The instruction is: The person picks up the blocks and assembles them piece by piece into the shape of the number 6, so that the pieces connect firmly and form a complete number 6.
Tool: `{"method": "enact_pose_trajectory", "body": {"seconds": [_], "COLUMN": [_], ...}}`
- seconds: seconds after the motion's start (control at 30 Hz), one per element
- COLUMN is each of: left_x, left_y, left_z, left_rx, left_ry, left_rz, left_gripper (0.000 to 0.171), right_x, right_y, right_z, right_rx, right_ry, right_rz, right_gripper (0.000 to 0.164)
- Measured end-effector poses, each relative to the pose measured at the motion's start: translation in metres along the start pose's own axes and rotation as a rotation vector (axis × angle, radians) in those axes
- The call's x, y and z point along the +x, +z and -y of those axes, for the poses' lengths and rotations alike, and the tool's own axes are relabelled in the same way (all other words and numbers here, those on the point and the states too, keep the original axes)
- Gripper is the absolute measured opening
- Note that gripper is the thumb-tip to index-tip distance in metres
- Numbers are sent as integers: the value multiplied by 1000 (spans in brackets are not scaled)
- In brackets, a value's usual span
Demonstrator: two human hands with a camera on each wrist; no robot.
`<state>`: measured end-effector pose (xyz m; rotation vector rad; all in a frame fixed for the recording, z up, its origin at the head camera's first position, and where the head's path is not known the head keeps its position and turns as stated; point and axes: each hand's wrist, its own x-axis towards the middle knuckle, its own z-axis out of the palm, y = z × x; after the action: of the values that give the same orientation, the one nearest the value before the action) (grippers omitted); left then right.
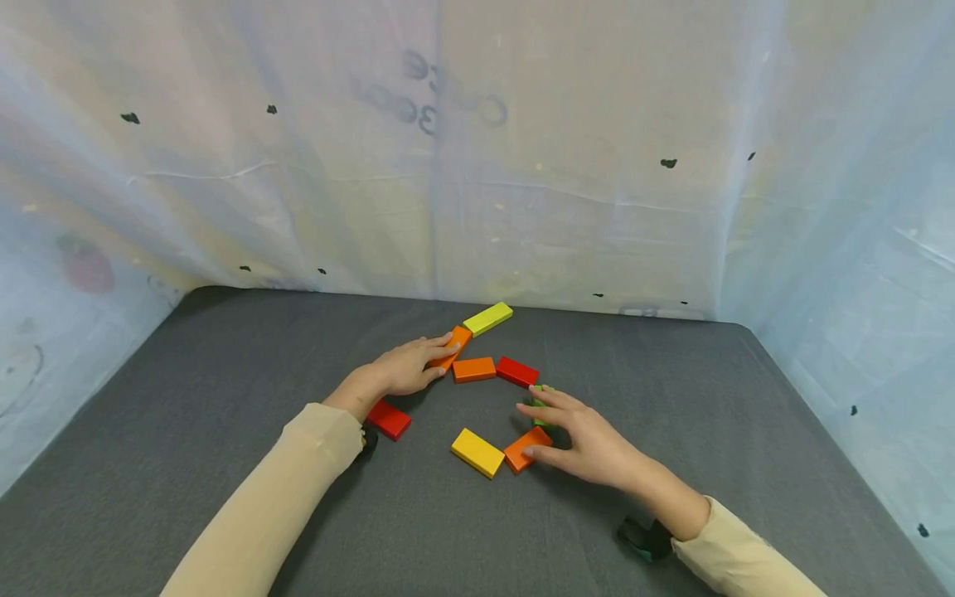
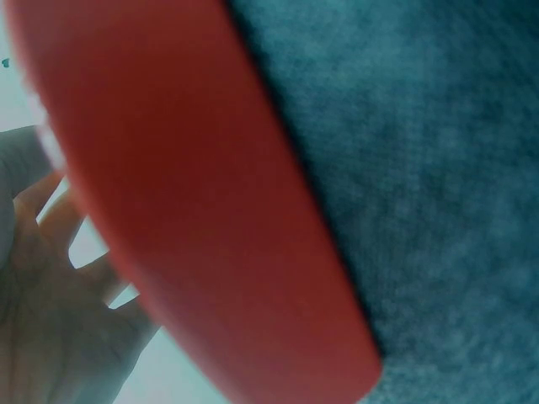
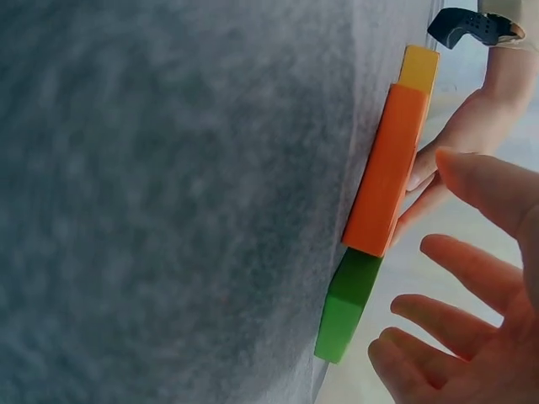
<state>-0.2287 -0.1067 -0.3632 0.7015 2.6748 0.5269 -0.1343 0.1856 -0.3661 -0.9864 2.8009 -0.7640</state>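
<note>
My left hand (image 1: pixel 406 366) reaches over a flat orange block (image 1: pixel 461 335), its fingers stretched across the top and the thumb by the near end. This block's far end meets a yellow-green block (image 1: pixel 488 318). Beside it lies a second orange block (image 1: pixel 474 370), with a red block (image 1: pixel 517 371) following on the right. My right hand (image 1: pixel 585 439) has its fingers spread above a green block (image 3: pixel 344 316), which it partly hides in the head view. The right thumb overlaps a third orange block (image 3: pixel 386 168), whose corner meets a yellow block (image 1: pixel 477 453).
Another red block (image 1: pixel 389 419) lies under the left wrist, filling much of the left wrist view. Dark grey cloth covers the table (image 1: pixel 418 531). Pale translucent sheeting (image 1: pixel 567 224) hangs behind and at both sides. A dark wrist device (image 1: pixel 645 539) sits under the right forearm.
</note>
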Motion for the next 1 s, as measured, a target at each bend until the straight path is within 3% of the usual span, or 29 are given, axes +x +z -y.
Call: {"method": "enact_pose_trajectory", "body": {"seconds": [0.3,1.0], "left_x": [1,1], "left_y": [0,-2], "left_z": [0,-1], "left_rx": [3,-14], "left_ry": [-7,-7], "left_rz": [6,1], "left_gripper": [52,53], "right_x": [0,1], "right_y": [0,-1], "right_z": [-6,-14], "right_rx": [-52,-29], "right_ry": [95,111], "right_rz": [-23,4], "right_gripper": [59,58]}}
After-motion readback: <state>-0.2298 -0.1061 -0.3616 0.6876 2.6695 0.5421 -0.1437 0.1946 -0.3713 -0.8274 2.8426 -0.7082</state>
